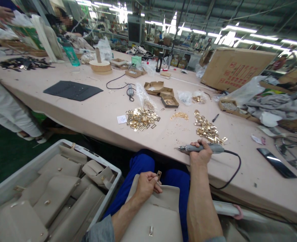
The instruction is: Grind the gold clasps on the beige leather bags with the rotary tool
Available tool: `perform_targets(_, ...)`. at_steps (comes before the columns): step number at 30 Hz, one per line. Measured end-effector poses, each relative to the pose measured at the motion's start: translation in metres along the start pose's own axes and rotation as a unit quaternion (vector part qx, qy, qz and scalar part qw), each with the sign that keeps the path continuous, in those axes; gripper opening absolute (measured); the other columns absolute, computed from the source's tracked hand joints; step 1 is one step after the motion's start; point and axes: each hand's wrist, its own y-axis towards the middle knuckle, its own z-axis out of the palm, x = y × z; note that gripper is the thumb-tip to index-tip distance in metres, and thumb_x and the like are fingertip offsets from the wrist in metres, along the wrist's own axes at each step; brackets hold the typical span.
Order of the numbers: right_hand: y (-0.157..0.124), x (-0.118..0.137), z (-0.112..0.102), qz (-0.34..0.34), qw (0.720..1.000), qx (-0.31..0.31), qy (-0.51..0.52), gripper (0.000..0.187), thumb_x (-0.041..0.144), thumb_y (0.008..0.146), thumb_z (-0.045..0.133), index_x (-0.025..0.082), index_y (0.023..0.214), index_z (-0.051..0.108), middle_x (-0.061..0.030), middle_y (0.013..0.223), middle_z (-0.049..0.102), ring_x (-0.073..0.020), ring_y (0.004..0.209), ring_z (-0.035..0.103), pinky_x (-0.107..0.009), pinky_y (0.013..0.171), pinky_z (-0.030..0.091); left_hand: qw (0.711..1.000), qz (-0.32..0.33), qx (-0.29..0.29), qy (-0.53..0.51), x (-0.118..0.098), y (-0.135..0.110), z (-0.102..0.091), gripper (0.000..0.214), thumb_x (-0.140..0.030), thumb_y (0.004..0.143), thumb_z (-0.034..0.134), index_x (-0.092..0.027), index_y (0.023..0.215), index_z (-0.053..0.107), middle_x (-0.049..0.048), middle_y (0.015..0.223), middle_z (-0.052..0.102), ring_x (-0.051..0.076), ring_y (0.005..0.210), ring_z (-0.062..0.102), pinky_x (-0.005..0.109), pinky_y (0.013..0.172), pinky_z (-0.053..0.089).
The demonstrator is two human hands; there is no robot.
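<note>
My right hand (201,152) is wrapped round a grey electric screwdriver (215,148) at the table's front edge, its bit pointing left. My left hand (147,185) pinches a small gold metal clasp plate (159,175) at the flap edge of a beige handbag (160,211). The bag lies across my lap, with a gold turn-lock (151,231) on its front. Whether the plate is fixed to the flap I cannot tell. On the table are a heap of gold rectangular frames (142,119), a scatter of tiny gold screws (180,116) and a pile of gold clasp parts (206,129).
A grey crate (115,168) of beige bags stands at my left. A phone (276,163) lies on the table at right. Farther back are small cardboard boxes (170,102), a black sheet (72,90) and a large carton (239,69). Other people stand at left.
</note>
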Motion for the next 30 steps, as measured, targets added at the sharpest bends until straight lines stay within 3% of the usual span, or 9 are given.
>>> perform_targets(4,-0.001,0.002,0.0,0.019,0.999,-0.019,0.029,0.029,0.018,0.067,0.077,0.02,0.081,0.051,0.0071,0.075,0.054,-0.0044,0.054,0.046,-0.023,0.056,0.048,1.0,-0.003,-0.001,-0.002,0.0,0.0,0.001,0.057,-0.068,0.078,0.074,-0.012,0.083,0.067,0.0117,0.059,0.072,0.023,0.049,0.071,0.029,0.048,0.055)
perform_targets(14,-0.006,0.001,-0.002,-0.018,0.999,0.008,0.027,0.026,0.019,0.07,0.073,0.021,0.08,0.05,0.0073,0.073,0.053,-0.0056,0.054,0.046,-0.025,0.058,0.048,1.0,0.002,0.002,0.0,0.001,0.001,-0.001,0.057,-0.068,0.079,0.073,-0.011,0.083,0.068,0.012,0.06,0.072,0.024,0.05,0.071,0.029,0.049,0.055)
perform_targets(30,-0.004,0.001,-0.008,-0.01,0.998,0.012,0.057,0.028,0.017,0.069,0.076,0.02,0.081,0.052,0.0077,0.074,0.053,-0.0047,0.054,0.045,-0.024,0.058,0.048,1.0,0.01,0.002,-0.011,0.005,0.002,-0.001,0.055,-0.065,0.079,0.074,-0.011,0.082,0.068,0.0126,0.06,0.073,0.024,0.048,0.071,0.028,0.047,0.055)
